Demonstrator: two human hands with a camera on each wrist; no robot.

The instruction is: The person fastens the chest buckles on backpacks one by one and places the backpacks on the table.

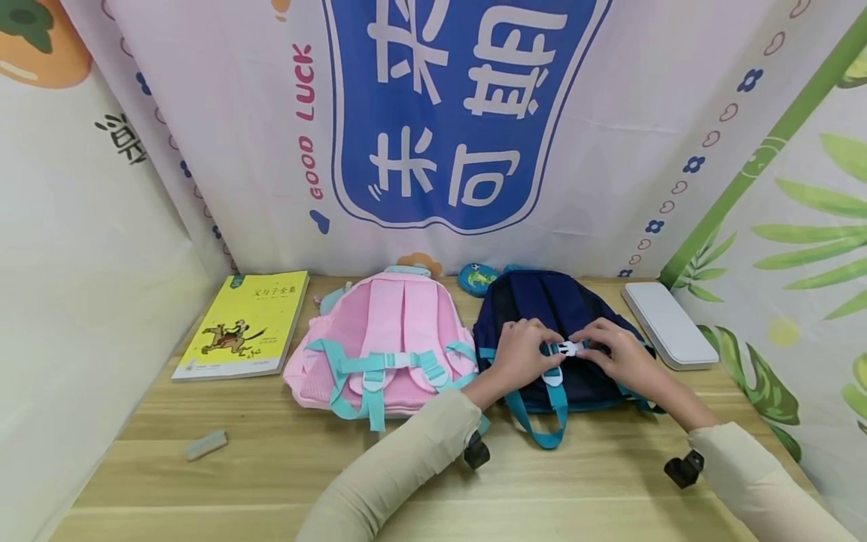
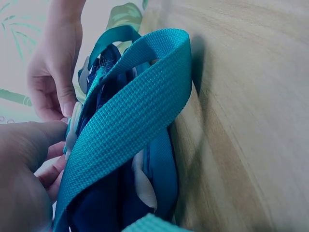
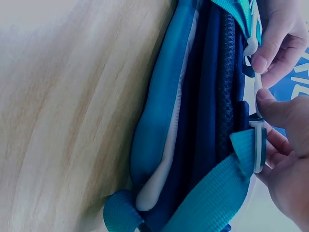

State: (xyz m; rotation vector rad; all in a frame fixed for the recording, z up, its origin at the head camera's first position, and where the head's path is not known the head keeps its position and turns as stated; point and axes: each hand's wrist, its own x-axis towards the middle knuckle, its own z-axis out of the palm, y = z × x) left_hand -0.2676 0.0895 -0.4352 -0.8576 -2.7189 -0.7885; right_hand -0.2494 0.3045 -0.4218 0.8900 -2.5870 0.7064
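A navy backpack (image 1: 542, 301) with teal straps lies on the table, strap side up. Across its front runs a teal chest strap with a white side-release buckle (image 1: 569, 348). My left hand (image 1: 523, 352) pinches the buckle's left end between thumb and fingers. From the other side, my right hand (image 1: 619, 355) pinches its right end. Both thumbs nearly meet over the buckle, and whether its halves are fully joined I cannot tell. A loop of teal webbing (image 2: 140, 106) hangs in front of the left hand in the left wrist view.
Left of the navy backpack lies a pink backpack (image 1: 386, 316) with its white chest buckle (image 1: 402, 360) joined. Farther left are a yellow book (image 1: 250, 324) and a small eraser-like block (image 1: 206, 445). A white case (image 1: 669, 324) and a round blue pouch (image 1: 477, 278) sit nearby.
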